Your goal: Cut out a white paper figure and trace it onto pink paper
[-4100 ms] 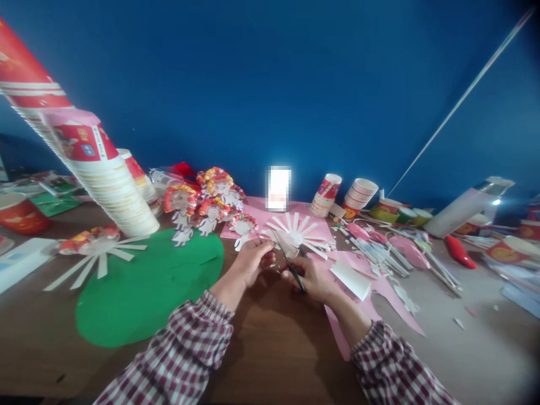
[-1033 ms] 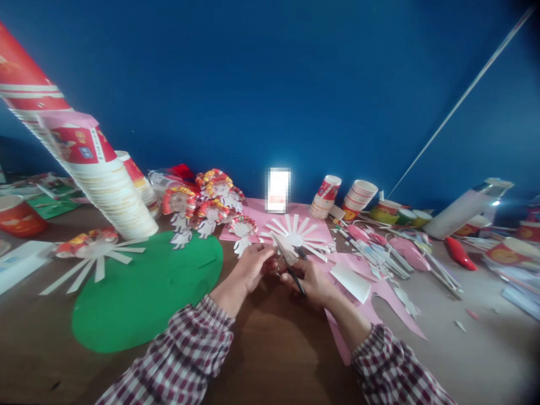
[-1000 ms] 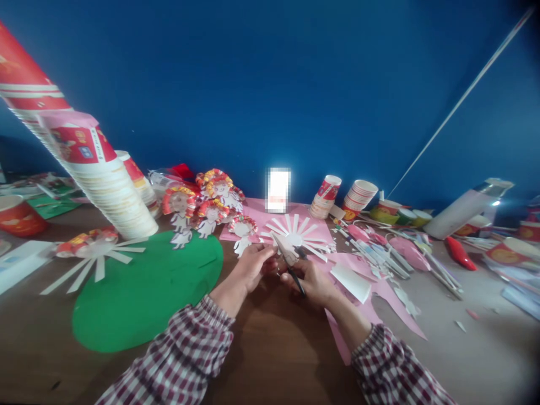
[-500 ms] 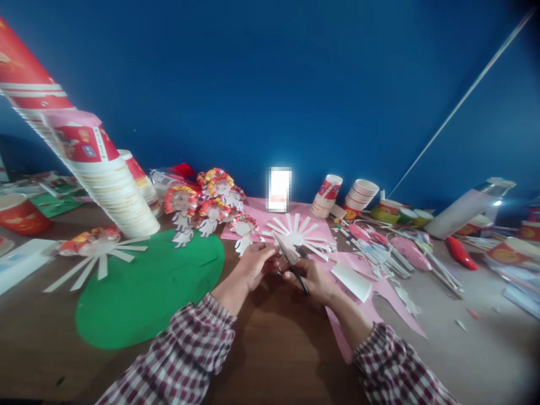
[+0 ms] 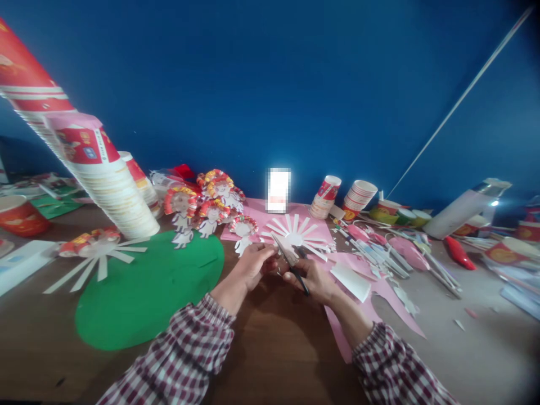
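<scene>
Black-handled scissors (image 5: pixel 291 258) gripped at right hand's (image 5: pixel 317 279) 10 o'clock; left hand (image 5: pixel 251 265) pinching paper piece (image 5: pixel 288 243). Pose nearly unchanged.

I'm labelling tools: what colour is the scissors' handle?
The handle is black; head view shows it.

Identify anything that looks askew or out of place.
Loose white scraps lie scattered right of the cut pink paper, looking like stray offcuts. The pink-topped cup stack leans, though lens distortion may exaggerate it.

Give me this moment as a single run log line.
right hand: holding black-handled scissors; left hand: beside scissors, grasp unclear; left: green sheet; beyond: white paper strips on pink sheet
</scene>
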Demonstrator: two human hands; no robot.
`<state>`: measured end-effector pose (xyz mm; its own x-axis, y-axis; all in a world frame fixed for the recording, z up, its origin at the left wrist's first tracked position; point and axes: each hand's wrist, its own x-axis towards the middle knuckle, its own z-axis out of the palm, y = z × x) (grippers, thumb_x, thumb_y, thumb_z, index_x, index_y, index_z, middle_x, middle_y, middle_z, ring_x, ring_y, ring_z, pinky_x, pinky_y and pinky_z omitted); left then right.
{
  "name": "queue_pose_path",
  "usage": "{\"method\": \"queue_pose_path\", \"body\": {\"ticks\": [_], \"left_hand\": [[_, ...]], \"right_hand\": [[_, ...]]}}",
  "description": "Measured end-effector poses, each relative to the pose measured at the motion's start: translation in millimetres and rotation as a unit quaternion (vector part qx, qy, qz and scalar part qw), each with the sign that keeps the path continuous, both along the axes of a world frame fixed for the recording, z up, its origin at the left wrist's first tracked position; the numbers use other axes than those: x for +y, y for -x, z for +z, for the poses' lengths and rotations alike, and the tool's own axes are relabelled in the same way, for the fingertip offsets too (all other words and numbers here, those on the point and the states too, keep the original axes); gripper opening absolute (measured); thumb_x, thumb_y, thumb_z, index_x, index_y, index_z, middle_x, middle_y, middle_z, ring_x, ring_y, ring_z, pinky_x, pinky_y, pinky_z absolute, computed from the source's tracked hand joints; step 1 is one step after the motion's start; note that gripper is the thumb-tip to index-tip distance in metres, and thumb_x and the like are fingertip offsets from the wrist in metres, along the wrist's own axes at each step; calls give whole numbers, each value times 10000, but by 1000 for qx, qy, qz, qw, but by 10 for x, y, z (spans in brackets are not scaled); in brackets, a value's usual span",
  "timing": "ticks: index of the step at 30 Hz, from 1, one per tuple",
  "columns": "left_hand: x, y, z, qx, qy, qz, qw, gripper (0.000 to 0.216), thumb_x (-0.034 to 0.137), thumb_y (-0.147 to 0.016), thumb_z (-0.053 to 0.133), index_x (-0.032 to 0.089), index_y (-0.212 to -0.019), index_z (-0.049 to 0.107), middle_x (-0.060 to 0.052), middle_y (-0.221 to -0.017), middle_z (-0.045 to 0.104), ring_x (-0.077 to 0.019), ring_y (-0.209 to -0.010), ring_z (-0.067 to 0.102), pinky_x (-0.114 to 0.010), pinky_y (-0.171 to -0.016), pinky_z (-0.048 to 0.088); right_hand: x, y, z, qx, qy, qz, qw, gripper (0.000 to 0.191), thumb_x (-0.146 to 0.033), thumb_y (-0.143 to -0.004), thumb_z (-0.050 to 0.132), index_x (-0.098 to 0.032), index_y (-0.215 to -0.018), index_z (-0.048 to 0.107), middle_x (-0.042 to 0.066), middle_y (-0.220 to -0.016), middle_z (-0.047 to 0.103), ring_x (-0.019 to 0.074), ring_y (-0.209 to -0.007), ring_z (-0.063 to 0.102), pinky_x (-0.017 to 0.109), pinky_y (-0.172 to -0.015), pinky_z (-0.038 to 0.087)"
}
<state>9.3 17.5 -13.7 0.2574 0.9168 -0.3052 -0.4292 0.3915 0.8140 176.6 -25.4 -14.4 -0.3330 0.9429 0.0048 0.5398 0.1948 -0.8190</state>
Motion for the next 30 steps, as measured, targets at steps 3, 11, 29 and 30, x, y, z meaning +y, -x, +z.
{"method": "queue_pose_path", "body": {"ticks": [3, 11, 29, 30], "left_hand": [[0, 7, 5, -1, -1, -2, 1000, 120, 152, -620, 714, 84, -660, 623, -16, -586, 576, -65, -496, 526, -155, -444, 432], [16, 32, -1, 2, 0, -21, 1000, 110, 153, -633, 706, 92, -659, 618, -16, -595, 574, -65, -510, 534, -150, -456, 435], [-3, 16, 19, 13, -17, -36, 999, 171, 198, -601, 732, 93, -675, 619, 1, -587, 556, -66, -495, 513, -168, -453, 414], [-3, 14, 18, 15, -18, -34, 999, 169, 196, -601, 731, 95, -680, 621, 1, -587, 560, -68, -498, 515, -170, -457, 416]], "right_hand": [[5, -7, -10, 2, 3, 5, 1000, 434, -577, -751, 550, -145, -722, 574, -25, -586, 438, 97, -530, 382, 206, -488, 293], [11, -17, -10, 53, 8, 46, 997, 413, -547, -787, 534, -138, -790, 586, -20, -631, 455, 99, -563, 402, 206, -513, 300], [-16, 30, 100, 46, 60, 21, 997, 468, -616, -740, 545, -154, -785, 604, -1, -592, 534, 108, -511, 469, 197, -449, 327], [-15, 35, 110, 45, 60, 19, 997, 470, -619, -735, 547, -154, -769, 604, -1, -586, 533, 106, -508, 466, 196, -446, 325]]}}
